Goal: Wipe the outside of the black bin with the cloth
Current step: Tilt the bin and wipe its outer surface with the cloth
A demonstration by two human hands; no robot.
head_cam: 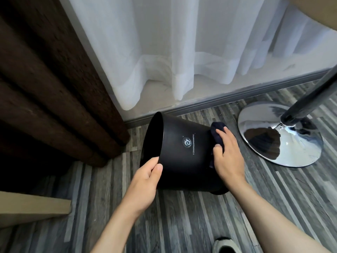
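The black bin (pixel 184 154) is tipped on its side above the striped floor, its open mouth facing left and a small white logo on its wall. My left hand (pixel 145 178) grips the rim at the lower left, thumb on the outside, fingers inside. My right hand (pixel 228 154) presses a dark cloth (pixel 217 132) flat against the bin's outer wall near its base. Most of the cloth is hidden under my fingers and palm.
A chrome round base (pixel 279 136) with a dark pole stands just right of the bin. White sheer curtain (pixel 182 52) and a grey skirting run behind. Dark brown curtain (pixel 45 88) hangs at left. A beige furniture edge (pixel 32 207) is lower left; a shoe (pixel 226 246) shows at the bottom.
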